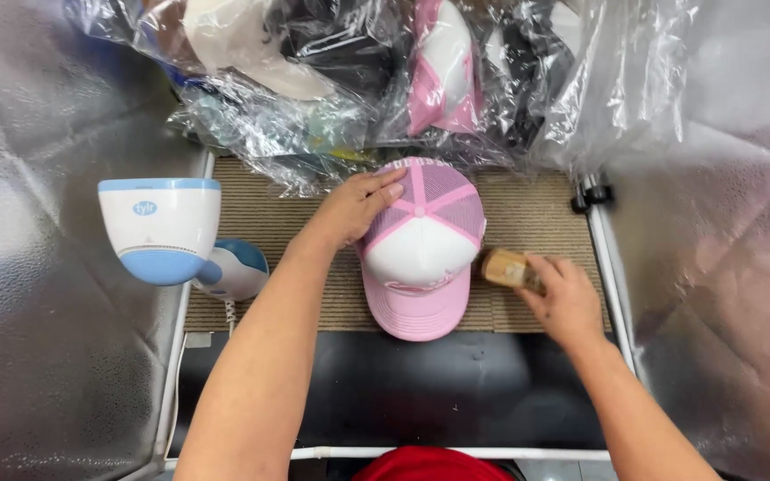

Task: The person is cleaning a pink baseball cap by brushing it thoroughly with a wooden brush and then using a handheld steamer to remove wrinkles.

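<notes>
The pink cap (421,249) is steadied under the flat, open left hand (358,207); a wooden brush (505,267) is gripped by the right hand (565,298) just beside it, brushing not yet begun.

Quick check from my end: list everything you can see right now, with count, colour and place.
cap: one, pink and white with mesh back, centre of the mat
mat: one, tan ribbed, under the cap
wooden block: one, light brown, right of the cap
steamer: one, white and blue, left edge of the mat
plastic bags: several, clear, holding more caps, along the top
foil sheets: silver, both sides
left hand: resting on the cap's mesh back
right hand: gripping the wooden block
</notes>
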